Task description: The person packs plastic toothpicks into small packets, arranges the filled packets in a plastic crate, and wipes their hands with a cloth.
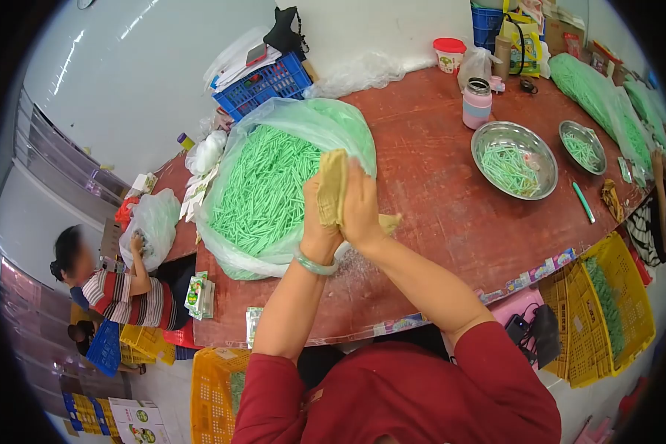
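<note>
Both hands are raised together over the table, near the right edge of a big clear plastic bag (229, 244). The bag is full of thin green-and-white sticks (266, 185). My left hand (320, 222), with a pale green bangle (314, 265) at its wrist, is closed on a yellowish cloth (333, 185). Pressed against the cloth's other side is my right hand (361, 207), its fingers curled and blurred at the tips. A second yellowish scrap (390, 223) shows beside the right wrist; whether it joins the cloth is hidden.
Steel bowls (544, 174) of sticks, a pink bottle (477, 103) and a green pen-like thing (583, 202) stand or lie rightward on the red table (422, 259). Small packets (198, 296) lie left. Yellow crates (636, 318) stand below. Another person (126, 288) handles a bag at left.
</note>
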`<state>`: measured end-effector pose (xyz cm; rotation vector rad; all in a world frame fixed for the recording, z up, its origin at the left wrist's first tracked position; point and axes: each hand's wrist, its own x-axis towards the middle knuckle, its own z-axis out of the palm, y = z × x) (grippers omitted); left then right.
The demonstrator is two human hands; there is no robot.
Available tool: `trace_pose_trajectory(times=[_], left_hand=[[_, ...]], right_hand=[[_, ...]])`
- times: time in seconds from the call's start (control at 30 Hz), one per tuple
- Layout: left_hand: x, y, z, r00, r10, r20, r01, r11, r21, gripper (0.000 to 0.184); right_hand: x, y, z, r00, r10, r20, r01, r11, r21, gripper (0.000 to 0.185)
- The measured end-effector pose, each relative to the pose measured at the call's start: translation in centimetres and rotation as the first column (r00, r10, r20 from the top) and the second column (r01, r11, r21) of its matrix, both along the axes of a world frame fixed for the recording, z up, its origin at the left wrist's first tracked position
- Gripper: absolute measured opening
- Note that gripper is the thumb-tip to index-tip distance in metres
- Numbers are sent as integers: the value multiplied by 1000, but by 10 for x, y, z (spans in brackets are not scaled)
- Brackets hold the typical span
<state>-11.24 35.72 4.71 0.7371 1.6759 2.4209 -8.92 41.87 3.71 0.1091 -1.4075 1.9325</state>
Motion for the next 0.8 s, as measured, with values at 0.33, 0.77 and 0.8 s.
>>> trace_pose_trajectory(times=[0.33, 0.77, 0.8], left_hand=[[-11, -44, 15, 913, -347, 213, 307, 930, 201, 47], [32, -65, 31, 725, -466, 507, 365, 884, 292, 48], [32, -65, 25, 774, -352, 526, 313, 935, 164, 38]], right_hand=[[1, 48, -22, 945, -67, -320, 290, 623, 727, 24], [-14, 44, 13, 989, -107, -100, 145, 641, 754, 11], [-14, 35, 10, 969, -175, -177, 244, 525, 816, 6]])
